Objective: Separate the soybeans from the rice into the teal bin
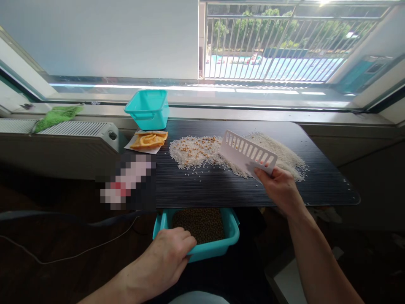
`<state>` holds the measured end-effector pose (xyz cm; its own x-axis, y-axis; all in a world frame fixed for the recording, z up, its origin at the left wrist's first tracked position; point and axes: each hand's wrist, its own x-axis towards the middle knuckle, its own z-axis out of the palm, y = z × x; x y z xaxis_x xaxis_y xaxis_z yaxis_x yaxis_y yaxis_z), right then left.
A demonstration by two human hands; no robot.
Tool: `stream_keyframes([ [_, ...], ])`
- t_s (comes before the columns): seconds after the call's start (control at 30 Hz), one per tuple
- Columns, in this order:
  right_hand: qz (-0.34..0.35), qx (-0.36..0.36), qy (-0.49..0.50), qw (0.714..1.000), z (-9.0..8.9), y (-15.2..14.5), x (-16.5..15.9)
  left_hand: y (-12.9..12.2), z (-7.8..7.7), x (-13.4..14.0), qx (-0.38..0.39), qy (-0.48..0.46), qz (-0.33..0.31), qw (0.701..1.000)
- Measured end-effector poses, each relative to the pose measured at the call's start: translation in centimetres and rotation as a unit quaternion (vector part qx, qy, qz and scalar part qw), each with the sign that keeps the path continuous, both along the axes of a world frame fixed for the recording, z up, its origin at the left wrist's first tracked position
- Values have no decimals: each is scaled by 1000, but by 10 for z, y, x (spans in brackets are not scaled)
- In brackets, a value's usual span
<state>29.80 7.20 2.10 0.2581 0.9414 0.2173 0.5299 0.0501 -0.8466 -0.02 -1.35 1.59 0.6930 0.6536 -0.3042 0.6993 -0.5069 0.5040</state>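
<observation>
My right hand (281, 188) grips the lower right corner of a white slotted plastic scraper (243, 154), tilted over the pile of white rice (275, 154) on the dark table. Orange-brown dried peas or similar round grains (199, 147) lie scattered through the left part of the rice. My left hand (172, 253) is closed over the near rim of a turquoise tub (210, 251) below the table's front edge. Many small brown round grains (199, 226) fill the bottom of this tub. The fingertips of my left hand are partly hidden.
Another turquoise tub (152, 114) stands at the table's back left. Beside it, orange flat pieces (148, 140) lie on white paper. A green cloth (58, 116) drapes over the radiator (82, 128). The dark table (196, 192) stands against the window, and a pale cable (79, 253) runs at lower left.
</observation>
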Motion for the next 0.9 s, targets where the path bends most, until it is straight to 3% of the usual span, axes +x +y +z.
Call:
stream_keyframes([
  [0.13,-5,-10,-26,1000,3,9,1,1,1,0,-6,4,-1,1000],
  [0.4,33,-35,74,996,3,11,-4,2,-1,-1,-14,3,5,1000],
  [0.67,75,-44,135,987,-9,28,-12,3,-1,-2,-14,1,4,1000],
  [0.9,89,-90,178,976,4,9,-9,2,-2,-2,-10,1,5,1000],
])
